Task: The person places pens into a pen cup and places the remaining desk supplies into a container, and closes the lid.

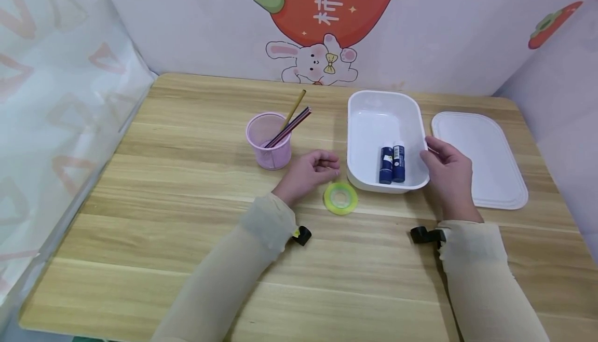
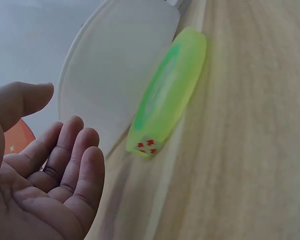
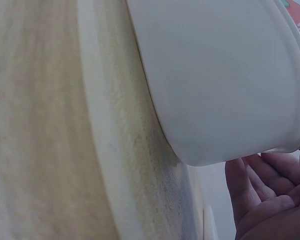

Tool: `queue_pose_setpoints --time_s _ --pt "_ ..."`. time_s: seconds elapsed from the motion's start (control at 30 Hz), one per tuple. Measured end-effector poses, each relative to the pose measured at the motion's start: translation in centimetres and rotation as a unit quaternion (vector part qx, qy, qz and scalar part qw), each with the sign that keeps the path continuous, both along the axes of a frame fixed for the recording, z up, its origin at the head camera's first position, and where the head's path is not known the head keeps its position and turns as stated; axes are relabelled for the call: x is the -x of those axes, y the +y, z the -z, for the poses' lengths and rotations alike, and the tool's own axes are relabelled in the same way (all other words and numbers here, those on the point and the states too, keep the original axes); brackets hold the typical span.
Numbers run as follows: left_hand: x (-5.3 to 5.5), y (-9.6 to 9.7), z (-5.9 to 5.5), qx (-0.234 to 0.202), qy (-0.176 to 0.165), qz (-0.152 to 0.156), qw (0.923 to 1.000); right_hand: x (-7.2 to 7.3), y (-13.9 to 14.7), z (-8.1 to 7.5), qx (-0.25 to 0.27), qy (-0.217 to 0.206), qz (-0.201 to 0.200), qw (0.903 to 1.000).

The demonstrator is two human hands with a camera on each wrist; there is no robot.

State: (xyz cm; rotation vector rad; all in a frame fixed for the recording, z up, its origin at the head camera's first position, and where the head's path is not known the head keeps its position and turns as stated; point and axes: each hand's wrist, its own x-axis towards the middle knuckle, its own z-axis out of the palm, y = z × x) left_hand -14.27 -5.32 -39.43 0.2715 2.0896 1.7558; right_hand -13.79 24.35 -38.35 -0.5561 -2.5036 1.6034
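Observation:
My right hand (image 1: 449, 173) holds the right side of a white plastic box (image 1: 374, 104), thumb at the rim and fingers against the outer wall. Inside the box, two dark blue sticks with labels (image 1: 386, 165), like glue sticks, lie side by side. My left hand (image 1: 312, 174) holds nothing; its fingers bend loosely, palm turned toward the box. Close to those fingers, a yellow-green roll of tape (image 1: 353, 198) lies flat in front of the box. The left wrist view shows the tape roll (image 2: 182, 95) with a small red-marked tab on its edge.
Left of the box stands a pink mesh pen cup (image 1: 274, 158) with several pencils (image 1: 293, 111) leaning right. A white lid (image 1: 486, 155) lies on the wooden table (image 1: 163, 186) right of my right hand. A printed wall (image 1: 210, 30) rises behind the table.

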Motion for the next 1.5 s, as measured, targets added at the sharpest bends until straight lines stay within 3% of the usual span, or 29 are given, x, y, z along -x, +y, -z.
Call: queue_pose_setpoints --time_s 0.37,0.57,0.97,1.5 --pt "-0.7 0.3 0.7 0.047 -0.018 0.014 0.9986 0.0 -0.1 0.0 -0.009 -0.009 0.000 0.9999" --pt "-1.2 0.3 0.8 0.091 -0.001 0.008 0.9958 0.0 -0.1 0.0 -0.008 -0.003 -0.004 1.0000" --pt "-1.3 0.3 0.4 0.183 0.032 0.009 0.9825 -0.1 -0.2 -0.1 -0.012 0.005 -0.003 0.9999" --pt "-1.4 0.7 0.6 0.234 0.070 0.028 0.9692 -0.1 -0.2 -0.1 -0.011 -0.003 0.002 0.9999"
